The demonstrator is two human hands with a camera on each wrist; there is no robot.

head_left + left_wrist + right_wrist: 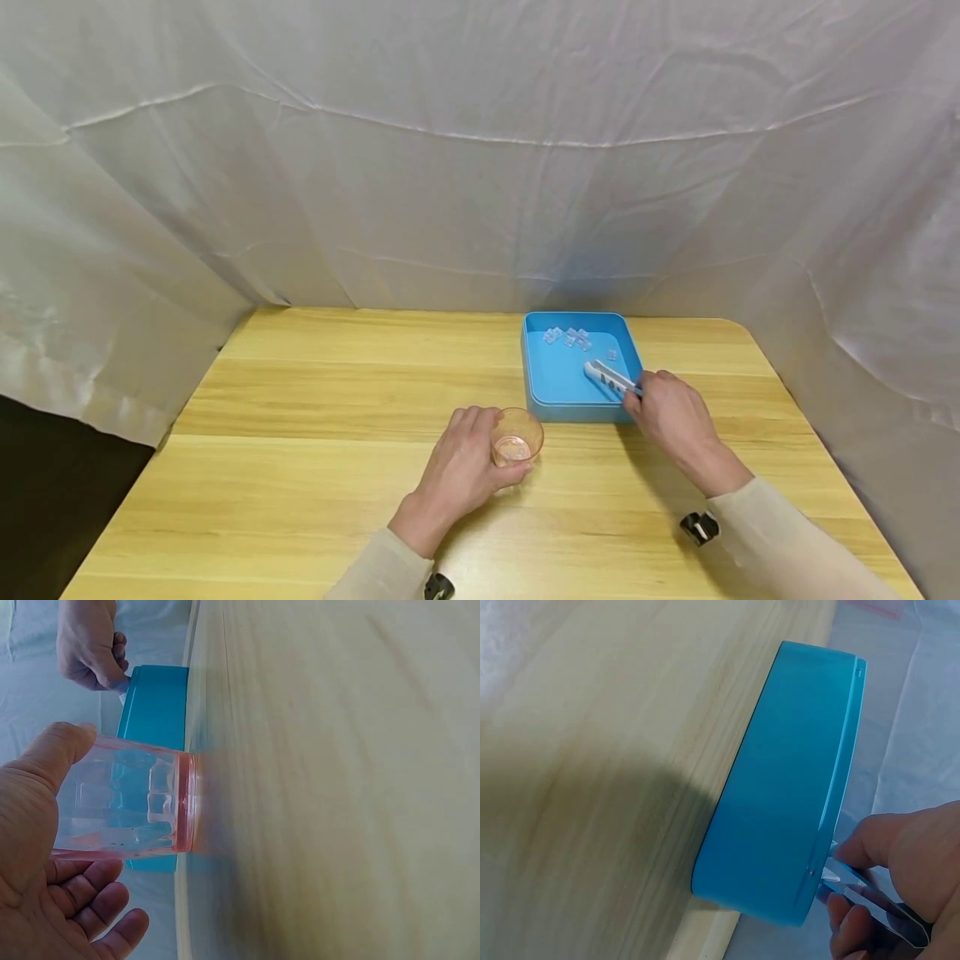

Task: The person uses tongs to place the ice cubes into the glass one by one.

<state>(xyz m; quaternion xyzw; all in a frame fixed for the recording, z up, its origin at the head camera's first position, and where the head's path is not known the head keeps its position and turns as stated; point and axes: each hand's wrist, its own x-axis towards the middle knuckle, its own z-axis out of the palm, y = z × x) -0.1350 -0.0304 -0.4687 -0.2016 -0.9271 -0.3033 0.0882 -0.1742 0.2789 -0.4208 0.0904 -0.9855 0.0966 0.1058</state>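
Note:
My left hand (pixel 467 457) holds a clear, pink-tinted cup (pixel 161 796) between thumb and fingers, upright on the table. In the left wrist view the thumb is at the rim and the other fingers curl on the opposite side. My right hand (pixel 675 417) grips a pair of tongs (pixel 609 377) with pale tips and metal arms. Those tips reach into a blue square tray (pixel 546 411), low over its floor. Several small clear cubes (pixel 577 337) lie near the tray's back wall, and a single clear cube (pixel 612 355) sits apart, just beyond the tips.
The wood-grain table (pixel 315 400) runs up to a pale hanging cloth (pixel 450 200) at the back and sides. The tray stands near the far edge, right of the middle, a little behind the cup. A dark gap (pixel 60 492) shows past the table's left edge.

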